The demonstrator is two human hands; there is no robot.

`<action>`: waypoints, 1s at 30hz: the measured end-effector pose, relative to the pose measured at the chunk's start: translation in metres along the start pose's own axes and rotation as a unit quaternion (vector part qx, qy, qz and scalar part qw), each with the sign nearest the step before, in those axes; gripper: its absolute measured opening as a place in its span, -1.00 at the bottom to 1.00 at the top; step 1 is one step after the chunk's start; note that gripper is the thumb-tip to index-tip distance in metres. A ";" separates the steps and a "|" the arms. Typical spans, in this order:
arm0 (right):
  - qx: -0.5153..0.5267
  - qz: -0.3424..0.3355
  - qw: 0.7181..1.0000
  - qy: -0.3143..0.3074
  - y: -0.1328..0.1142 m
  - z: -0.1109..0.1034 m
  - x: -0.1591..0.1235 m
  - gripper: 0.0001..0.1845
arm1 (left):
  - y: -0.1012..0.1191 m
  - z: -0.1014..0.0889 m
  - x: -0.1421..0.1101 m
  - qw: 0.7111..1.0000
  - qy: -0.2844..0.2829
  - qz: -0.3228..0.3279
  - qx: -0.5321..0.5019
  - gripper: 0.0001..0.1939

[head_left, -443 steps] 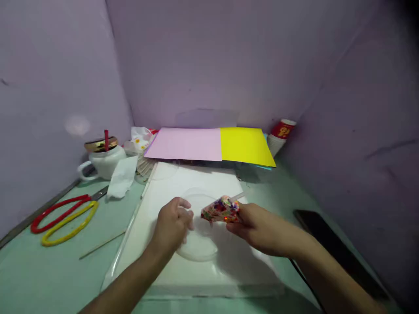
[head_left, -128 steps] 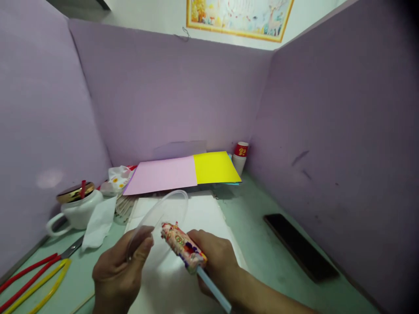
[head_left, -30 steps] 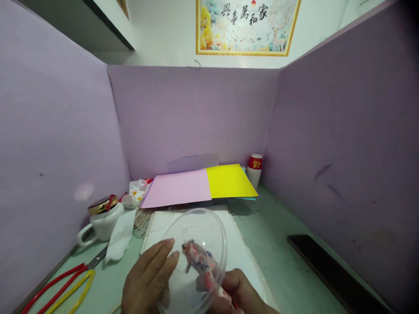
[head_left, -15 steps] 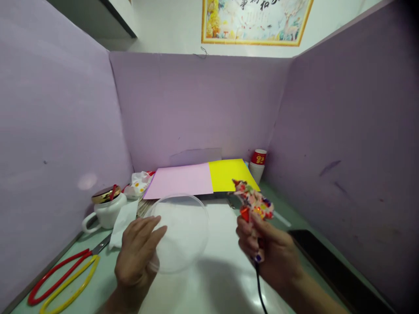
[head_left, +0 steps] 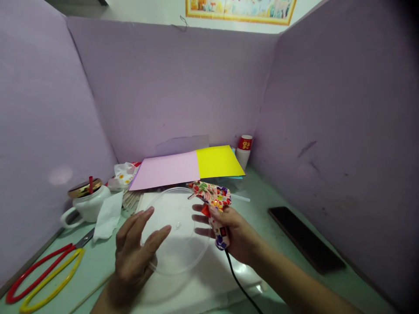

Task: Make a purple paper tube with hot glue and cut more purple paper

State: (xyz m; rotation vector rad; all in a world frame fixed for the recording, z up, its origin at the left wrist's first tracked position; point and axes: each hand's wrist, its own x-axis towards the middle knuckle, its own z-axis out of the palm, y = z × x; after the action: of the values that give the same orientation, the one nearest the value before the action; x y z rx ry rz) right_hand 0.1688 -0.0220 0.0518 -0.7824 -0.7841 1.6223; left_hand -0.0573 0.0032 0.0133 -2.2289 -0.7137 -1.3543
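Observation:
My left hand point(head_left: 139, 250) holds a round clear plastic lid point(head_left: 188, 257) by its lower left edge, with thumb and forefinger apart. The lid is tilted over white paper and has a small clear blob near its middle. My right hand point(head_left: 237, 231) grips a flower-patterned hot glue gun point(head_left: 214, 196) by its handle, its fingers stretched out past the orange trigger. The gun's nozzle points left above the lid's upper rim. A black cord hangs from the handle, and a glue stick point(head_left: 241, 198) pokes out of the back.
Scissors point(head_left: 49, 274) with red and yellow handles, a white mug point(head_left: 90, 205) and a tissue point(head_left: 108, 216) are at left. Pink point(head_left: 166, 170) and yellow sheets point(head_left: 219, 162) lie behind; paper cups point(head_left: 244, 150) stand back right. A dark phone-like slab point(head_left: 306, 237) lies right. Purple panels surround the desk.
The glue gun has moved left, in toward the lid, and turned so its side faces me. The view has tilted down. My left hand keeps its hold on the lid.

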 end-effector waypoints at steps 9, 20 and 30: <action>-0.009 -0.050 0.997 0.052 0.002 -0.004 0.007 -0.63 | 0.009 0.005 0.023 0.696 0.038 -0.589 -0.408 -0.45; -0.303 -0.115 0.933 0.155 0.000 -0.036 -0.020 -0.61 | 0.051 0.022 0.021 0.598 0.014 -0.680 -0.424 -0.68; -0.436 -0.110 0.892 0.041 0.007 -0.037 -0.039 -0.82 | 0.055 0.021 0.019 0.659 0.019 -0.659 -0.363 -0.69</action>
State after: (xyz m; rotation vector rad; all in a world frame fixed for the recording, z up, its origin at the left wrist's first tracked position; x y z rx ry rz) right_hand 0.2016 -0.0584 0.0283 -1.3147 -1.5145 0.9781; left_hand -0.0014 -0.0224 0.0158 -1.9970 -2.4095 -2.6673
